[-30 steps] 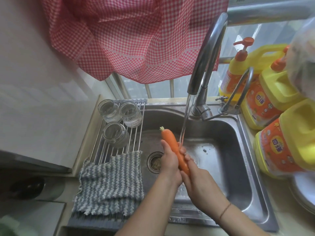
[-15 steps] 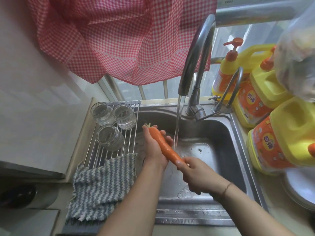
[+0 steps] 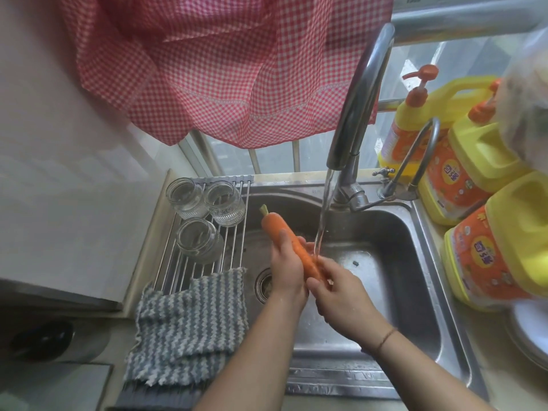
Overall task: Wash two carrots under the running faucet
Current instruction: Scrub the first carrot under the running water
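With both my left hand (image 3: pixel 286 269) and right hand (image 3: pixel 341 295) gripping the carrot (image 3: pixel 292 243), I should roll it so the stream (image 3: pixel 323 215) reaches every side.

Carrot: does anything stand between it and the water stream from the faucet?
Nothing visible does. Both hands, left hand and right hand, grip the carrot over the sink, and the water stream lands right at its lower part.

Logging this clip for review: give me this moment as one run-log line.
phase: rinsing | carrot: over sink, under running faucet | left hand: grips carrot | right hand: holds its lower end | second carrot: not seen
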The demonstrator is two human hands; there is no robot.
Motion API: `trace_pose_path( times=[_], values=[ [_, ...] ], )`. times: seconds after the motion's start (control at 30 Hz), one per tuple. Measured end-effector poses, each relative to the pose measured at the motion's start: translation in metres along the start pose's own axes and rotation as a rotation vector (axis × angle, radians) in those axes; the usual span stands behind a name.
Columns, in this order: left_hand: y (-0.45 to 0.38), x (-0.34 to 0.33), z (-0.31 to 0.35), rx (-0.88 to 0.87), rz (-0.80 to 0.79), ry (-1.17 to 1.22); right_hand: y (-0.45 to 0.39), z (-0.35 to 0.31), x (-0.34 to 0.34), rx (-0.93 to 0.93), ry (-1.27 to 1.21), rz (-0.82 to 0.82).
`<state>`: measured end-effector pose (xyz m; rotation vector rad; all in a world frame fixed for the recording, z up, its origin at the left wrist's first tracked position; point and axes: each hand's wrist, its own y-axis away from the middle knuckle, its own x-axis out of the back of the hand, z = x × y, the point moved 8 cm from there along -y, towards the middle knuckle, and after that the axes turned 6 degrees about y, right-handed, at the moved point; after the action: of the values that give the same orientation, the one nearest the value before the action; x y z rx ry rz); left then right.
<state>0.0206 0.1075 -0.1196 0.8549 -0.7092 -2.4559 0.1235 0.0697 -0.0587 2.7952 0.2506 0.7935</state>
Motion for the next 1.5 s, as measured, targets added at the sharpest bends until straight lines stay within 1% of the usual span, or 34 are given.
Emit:
trace_pose_path(
  times=[0.03,0.07,0.13,0.2,0.27,0.3,0.4,0.5,0.6,0.7,0.9,1.13,1.5],
  values=[
    [0.001,0.001,-0.002,0.007,0.001,0.017,-0.001,0.001,-0.002,-0.033,-0.018,-0.015],
    [0.004,0.002,-0.002,0.007,-0.008,0.022,-0.002,0.0,-0.003,-0.04,0.016,-0.04],
    [0.01,0.002,-0.007,0.005,-0.042,-0.004,-0.006,-0.005,-0.007,-0.052,0.138,-0.134],
    [0.016,0.004,-0.013,0.029,-0.072,0.006,-0.009,-0.006,-0.007,-0.133,0.131,-0.222],
    [0.019,0.003,-0.018,0.068,-0.083,0.052,-0.01,-0.004,-0.008,-0.234,-0.004,-0.282],
    [0.019,0.003,-0.017,0.075,-0.078,0.066,-0.009,-0.003,-0.011,-0.256,-0.085,-0.313],
    [0.01,-0.003,-0.008,0.044,-0.067,0.068,-0.003,-0.004,-0.019,-0.249,-0.339,-0.406],
    [0.009,-0.01,-0.004,0.079,-0.076,0.038,0.0,-0.005,-0.024,-0.269,-0.614,-0.486],
    [0.011,-0.011,-0.006,0.116,-0.083,0.044,0.001,0.0,-0.025,-0.304,-0.707,-0.525],
    [0.016,-0.015,-0.004,0.114,-0.133,0.081,0.003,0.006,-0.025,-0.322,-0.738,-0.531],
    [0.019,-0.018,-0.003,0.091,-0.151,0.096,-0.003,0.018,-0.026,-0.366,-0.749,-0.431],
    [0.011,-0.017,0.005,0.037,-0.156,0.039,-0.004,0.011,-0.025,-0.408,-0.728,-0.411],
    [0.013,-0.018,0.008,0.028,-0.189,0.071,-0.006,0.013,-0.027,-0.438,-0.694,-0.385]
  ],
)
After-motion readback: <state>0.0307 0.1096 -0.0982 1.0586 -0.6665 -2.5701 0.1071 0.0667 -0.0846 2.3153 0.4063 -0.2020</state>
